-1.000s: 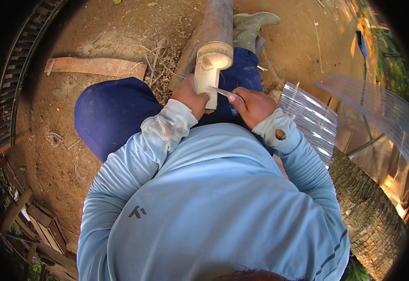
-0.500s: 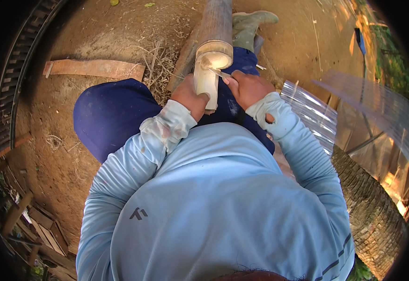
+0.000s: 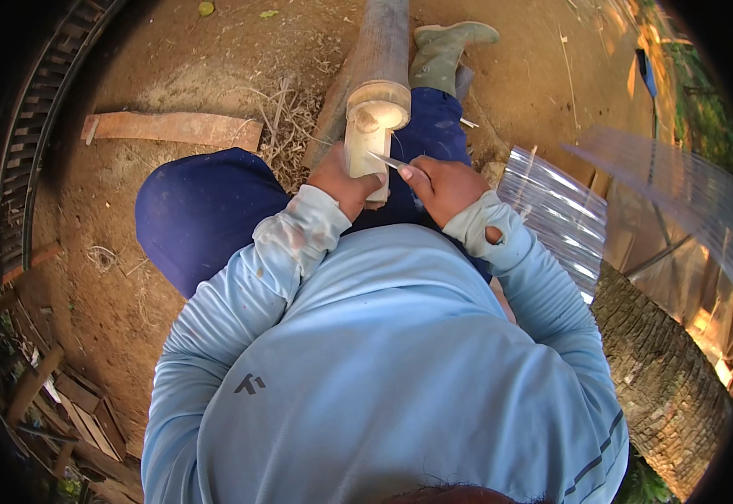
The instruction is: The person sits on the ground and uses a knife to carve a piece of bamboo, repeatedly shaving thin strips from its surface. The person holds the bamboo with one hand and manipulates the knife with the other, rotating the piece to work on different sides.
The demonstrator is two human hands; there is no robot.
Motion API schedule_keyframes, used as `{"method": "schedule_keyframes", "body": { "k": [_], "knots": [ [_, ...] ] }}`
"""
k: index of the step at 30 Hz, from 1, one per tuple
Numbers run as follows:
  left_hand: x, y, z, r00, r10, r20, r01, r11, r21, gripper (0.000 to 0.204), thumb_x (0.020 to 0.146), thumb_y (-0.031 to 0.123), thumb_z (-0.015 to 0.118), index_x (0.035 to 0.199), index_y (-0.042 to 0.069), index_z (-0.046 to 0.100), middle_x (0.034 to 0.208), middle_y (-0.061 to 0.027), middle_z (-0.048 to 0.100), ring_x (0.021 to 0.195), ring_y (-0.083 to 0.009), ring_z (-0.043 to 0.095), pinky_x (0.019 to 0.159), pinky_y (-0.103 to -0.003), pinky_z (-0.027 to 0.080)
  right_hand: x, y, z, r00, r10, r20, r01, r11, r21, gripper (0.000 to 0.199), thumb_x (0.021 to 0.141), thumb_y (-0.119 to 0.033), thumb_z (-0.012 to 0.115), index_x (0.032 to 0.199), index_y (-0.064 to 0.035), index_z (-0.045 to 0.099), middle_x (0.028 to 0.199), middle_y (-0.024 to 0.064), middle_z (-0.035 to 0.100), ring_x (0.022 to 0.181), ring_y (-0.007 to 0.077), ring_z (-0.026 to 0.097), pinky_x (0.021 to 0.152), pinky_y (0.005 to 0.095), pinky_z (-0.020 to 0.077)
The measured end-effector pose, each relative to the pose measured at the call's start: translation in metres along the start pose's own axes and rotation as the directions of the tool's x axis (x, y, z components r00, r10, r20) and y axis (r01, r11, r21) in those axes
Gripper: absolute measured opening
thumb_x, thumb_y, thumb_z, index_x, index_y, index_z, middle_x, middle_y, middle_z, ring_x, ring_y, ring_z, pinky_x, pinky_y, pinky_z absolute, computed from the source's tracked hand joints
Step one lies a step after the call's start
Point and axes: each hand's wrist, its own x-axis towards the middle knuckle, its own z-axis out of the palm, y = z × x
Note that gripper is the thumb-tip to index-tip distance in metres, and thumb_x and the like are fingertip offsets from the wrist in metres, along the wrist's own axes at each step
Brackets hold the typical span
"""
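Note:
A thick bamboo pole (image 3: 383, 55) runs away from me between my legs, its near end cut back into a pale open trough (image 3: 363, 153). My left hand (image 3: 343, 181) is closed around the left side of that trough, with the thumb across its near end. In my right hand (image 3: 446, 186) is a small knife (image 3: 388, 160). Its handle is mostly hidden by my fingers. The blade points left, its tip at the pale inner face of the trough, below the round hollow of the pole.
Dry fibres (image 3: 287, 139) lie on the dirt left of the pole, beside a flat reddish-brown plank (image 3: 169, 128). Clear corrugated sheets (image 3: 555, 214) stand at the right, with a rough-barked trunk (image 3: 660, 370) nearer me. My boot (image 3: 442, 55) stretches out beyond the pole's right side.
The knife tip has moved toward me along the trough, away from the pole's hollow. My right hand has drawn back slightly. The pole's near end has shifted slightly left and down in view.

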Motion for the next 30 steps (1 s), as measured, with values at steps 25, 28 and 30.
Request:
{"method": "schedule_keyframes", "body": {
  "k": [25, 28, 30],
  "knots": [
    [-0.001, -0.001, 0.004, 0.999, 0.014, -0.053, -0.015, 1.000, -0.014, 0.038, 0.085, 0.001, 0.064, 0.120, -0.005, 0.051, 0.096, -0.0152, 0.066, 0.078, -0.0249, 0.071, 0.063, -0.035, 0.061, 0.008, -0.003, -0.005, 0.996, -0.036, -0.085, 0.026, 0.994, -0.108, 0.050, 0.102, -0.049, 0.040, 0.094, -0.0068, 0.066, 0.081, 0.0210, 0.068, 0.081, 0.0422, 0.066, 0.075, 0.0523, 0.0507],
    [0.001, -0.004, 0.004, 0.997, 0.044, -0.061, -0.042, 0.999, 0.034, 0.039, 0.084, 0.001, 0.064, 0.121, -0.005, 0.051, 0.096, -0.0155, 0.066, 0.079, -0.0251, 0.071, 0.063, -0.035, 0.061, 0.007, -0.005, -0.002, 0.996, -0.006, -0.084, -0.006, 0.990, -0.142, 0.049, 0.102, -0.049, 0.040, 0.096, -0.0074, 0.066, 0.083, 0.0205, 0.069, 0.082, 0.0417, 0.066, 0.075, 0.0521, 0.0511],
    [0.000, -0.002, 0.005, 0.996, 0.054, -0.074, -0.050, 0.998, 0.049, 0.039, 0.084, 0.001, 0.064, 0.121, -0.005, 0.052, 0.096, -0.0157, 0.066, 0.079, -0.0252, 0.071, 0.063, -0.035, 0.061, 0.011, -0.008, -0.005, 0.996, 0.006, -0.091, -0.021, 0.985, -0.170, 0.049, 0.102, -0.048, 0.040, 0.097, -0.0073, 0.066, 0.083, 0.0201, 0.069, 0.084, 0.0412, 0.067, 0.076, 0.0518, 0.0515]
  ]
}}
